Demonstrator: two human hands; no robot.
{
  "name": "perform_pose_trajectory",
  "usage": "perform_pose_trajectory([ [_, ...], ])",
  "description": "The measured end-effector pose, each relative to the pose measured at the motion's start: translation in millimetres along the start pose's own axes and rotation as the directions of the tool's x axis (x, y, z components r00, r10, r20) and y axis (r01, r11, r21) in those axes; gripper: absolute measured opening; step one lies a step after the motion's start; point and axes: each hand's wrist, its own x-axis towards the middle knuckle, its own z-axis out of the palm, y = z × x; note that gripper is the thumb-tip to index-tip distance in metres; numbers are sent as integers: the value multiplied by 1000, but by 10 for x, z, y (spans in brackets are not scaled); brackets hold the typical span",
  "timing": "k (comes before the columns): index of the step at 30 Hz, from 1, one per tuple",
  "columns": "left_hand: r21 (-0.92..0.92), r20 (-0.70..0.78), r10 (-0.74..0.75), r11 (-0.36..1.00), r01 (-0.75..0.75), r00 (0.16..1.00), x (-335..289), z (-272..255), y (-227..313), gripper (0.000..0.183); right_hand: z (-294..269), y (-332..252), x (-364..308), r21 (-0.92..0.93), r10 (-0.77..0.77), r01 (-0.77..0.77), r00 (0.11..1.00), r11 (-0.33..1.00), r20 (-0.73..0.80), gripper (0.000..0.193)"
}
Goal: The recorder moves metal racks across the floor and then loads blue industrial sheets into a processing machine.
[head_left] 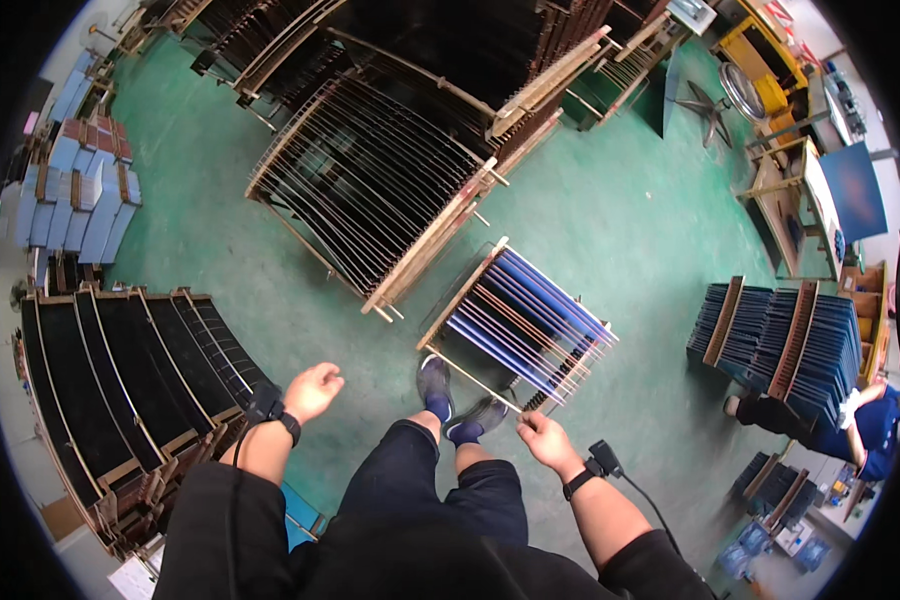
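A low slatted rack (460,300) with blue panels and several thin rods stands in front of my feet. My right hand (547,442) is closed at the near end of a pale wooden rod (475,380) that runs along the rack's near side. The fingertips are small here, and part of the grip is hidden. Out to the left, my left hand (313,392) hangs over the green floor with loosely bent fingers and nothing visible in it. Each wrist wears a black strap with a small device and cable.
A large rack with many thin slats (370,180) stands ahead. Racks of black panels (100,370) line the left, and blue panel stacks (80,190) lie behind them. On the right are dark blue panel stacks (780,340) and another person in blue (880,430).
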Motion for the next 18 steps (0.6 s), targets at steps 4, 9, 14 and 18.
perform_pose_trajectory([
  [4, -97, 38, -24, 995, 28, 999, -340, 213, -102, 37, -107, 21, -8, -48, -48, 46, 997, 998, -53, 37],
  [9, -93, 145, 109, 991, -96, 983, -555, 420, 374, 33, -315, 237, -248, -132, 17, -23, 999, 991, -46, 39],
  [14, -255, 199, 255, 946, -201, 946, -367, 326, 830, 30, -531, 526, -412, -103, 166, -179, 978, 978, -126, 36],
  [18, -266, 195, 297, 933, -241, 935, 76, 107, 701, 26, -509, 601, -207, 259, 329, -281, 930, 924, -163, 28],
])
